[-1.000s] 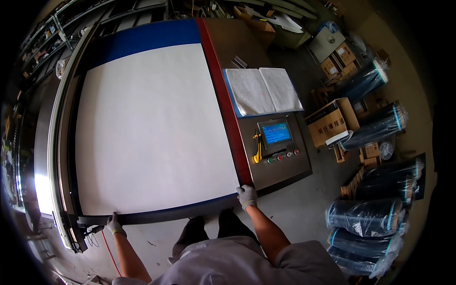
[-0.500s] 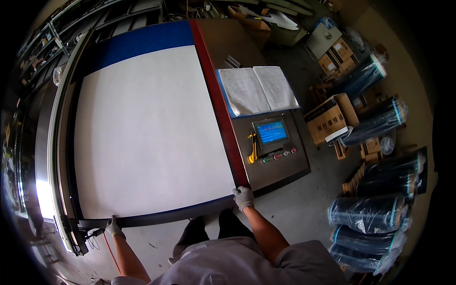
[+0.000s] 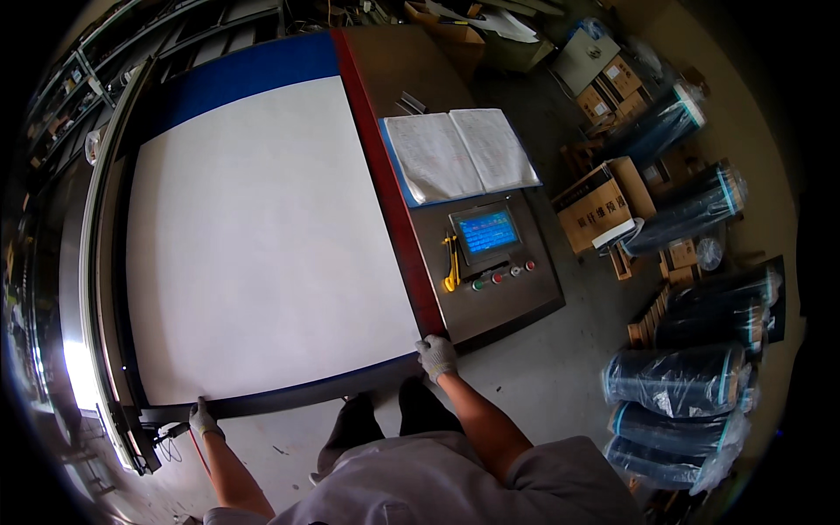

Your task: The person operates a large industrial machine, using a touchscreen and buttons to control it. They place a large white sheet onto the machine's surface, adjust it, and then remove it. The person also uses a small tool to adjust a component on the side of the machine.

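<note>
"Sheet first: where does it lie?"

"The white sheet [image 3: 262,245] lies flat on the blue flatbed [image 3: 262,67], which shows as a broad band beyond its far edge and a thin line along its near one."

"And your fingers?"

"My gloved left hand [image 3: 205,421] is at the sheet's near edge, by the left corner; my gloved right hand [image 3: 437,357] is at its near right corner, fingers curled. I can't tell whether either pinches the sheet or only rests on the rim."

"Which step, then?"

"I'd call it steadying the near edge. The next move, I judge, calls for both hands working evenly, so no crease runs across."

"Any room?"

"Left of the sheet, a long rail [image 3: 94,254] runs close alongside, so it's tight there. Right of it come the red strip [image 3: 376,157], then the open notebook [image 3: 459,153], touchscreen [image 3: 486,231] and yellow-handled tool [image 3: 451,276], all off the sheet. On its near side I have grey floor [image 3: 525,376]."
</note>
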Demonstrator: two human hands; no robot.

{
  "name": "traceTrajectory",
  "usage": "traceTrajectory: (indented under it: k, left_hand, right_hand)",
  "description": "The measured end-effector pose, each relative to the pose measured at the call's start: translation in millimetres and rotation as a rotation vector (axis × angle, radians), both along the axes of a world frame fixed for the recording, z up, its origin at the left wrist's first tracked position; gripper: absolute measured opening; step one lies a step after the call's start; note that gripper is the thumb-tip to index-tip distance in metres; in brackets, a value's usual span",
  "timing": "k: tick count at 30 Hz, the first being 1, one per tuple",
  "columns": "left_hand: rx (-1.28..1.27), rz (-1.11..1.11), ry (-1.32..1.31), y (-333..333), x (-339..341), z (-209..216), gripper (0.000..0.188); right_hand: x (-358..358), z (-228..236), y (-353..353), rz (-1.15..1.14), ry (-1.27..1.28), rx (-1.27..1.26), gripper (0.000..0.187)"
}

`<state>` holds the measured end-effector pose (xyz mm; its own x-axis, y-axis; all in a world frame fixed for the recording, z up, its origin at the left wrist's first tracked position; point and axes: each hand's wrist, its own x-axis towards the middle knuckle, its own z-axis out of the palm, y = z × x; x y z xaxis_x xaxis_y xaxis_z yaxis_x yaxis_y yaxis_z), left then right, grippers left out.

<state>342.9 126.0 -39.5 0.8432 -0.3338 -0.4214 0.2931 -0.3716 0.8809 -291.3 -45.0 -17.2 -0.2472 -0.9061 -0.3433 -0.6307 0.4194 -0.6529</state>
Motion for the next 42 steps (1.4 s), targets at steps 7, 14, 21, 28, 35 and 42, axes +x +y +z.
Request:
traceTrajectory:
  k: [7, 14, 21, 28, 35, 42]
  left_hand:
    - [0.028, 0.133, -0.021, -5, -11, 5, 0.029]
    - [0.628, 0.106, -0.616, -32, -102, 9, 0.048]
    - [0.315, -0.44, -1.039, -156, -341, 84, 0.039]
    - [0.452, -0.841, -1.21, -214, -423, 72, 0.058]
    - [0.559, -0.867, -1.258, -214, -432, 71, 0.06]
    - [0.568, -0.905, -1.303, -215, -426, 67, 0.06]
  right_hand:
    - [6, 62, -15, -0.115, -0.337, 0.253, 0.026]
    - [-98, 55, -25, -0.043, 0.054, -0.141, 0.024]
    - [-214, 33, -90, -0.158, 0.78, -0.153, 0.033]
    - [-230, 40, -119, 0.097, 0.603, -0.467, 0.034]
    - [-229, 37, -115, 0.102, 0.619, -0.511, 0.039]
    - [-232, 35, -114, 0.099, 0.616, -0.468, 0.038]
